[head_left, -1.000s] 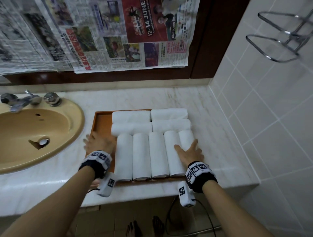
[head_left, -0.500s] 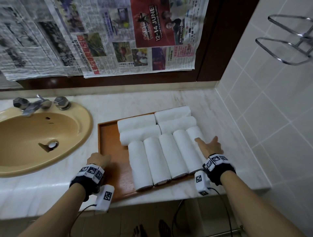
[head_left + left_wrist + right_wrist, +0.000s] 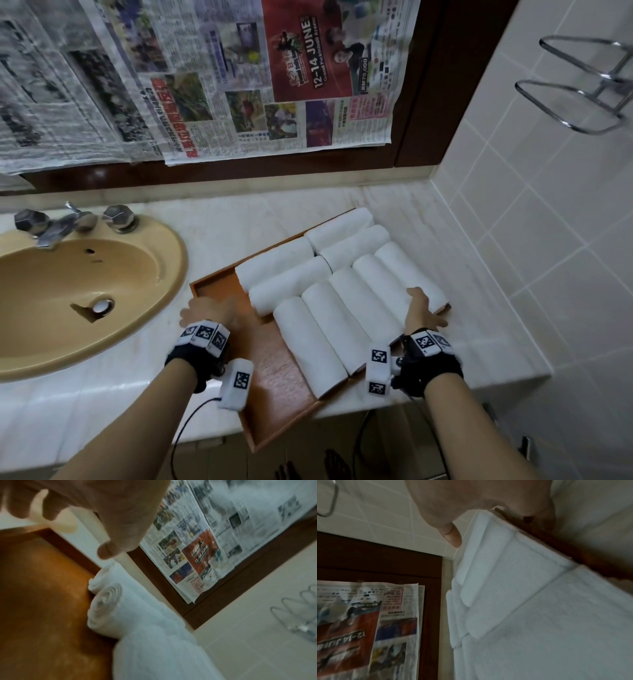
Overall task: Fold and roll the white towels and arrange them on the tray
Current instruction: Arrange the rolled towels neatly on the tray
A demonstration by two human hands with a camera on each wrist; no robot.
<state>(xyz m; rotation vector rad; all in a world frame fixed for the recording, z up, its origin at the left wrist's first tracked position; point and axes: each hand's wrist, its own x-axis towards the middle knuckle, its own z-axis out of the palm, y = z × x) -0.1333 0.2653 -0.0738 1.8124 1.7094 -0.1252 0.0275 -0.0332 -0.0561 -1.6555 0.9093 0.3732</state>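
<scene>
Wooden tray (image 3: 274,373) skewed on marble counter (image 3: 239,219), near corner overhanging counter edge at 6 o'clock. Nine rolled white towels (image 3: 346,305) packed in tray's right part. Left hand (image 3: 209,310) at tray's 9 o'clock rim, grip cannot tell, blurred. Right hand (image 3: 423,313) at 3 o'clock rim, fingers spread, thumb against outermost roll. Sink (image 3: 68,301) at 9 o'clock.

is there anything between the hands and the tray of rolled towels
Nothing visible. The left hand is at the tray on its left edge, the right hand at its right edge beside the rolled towels.
</scene>
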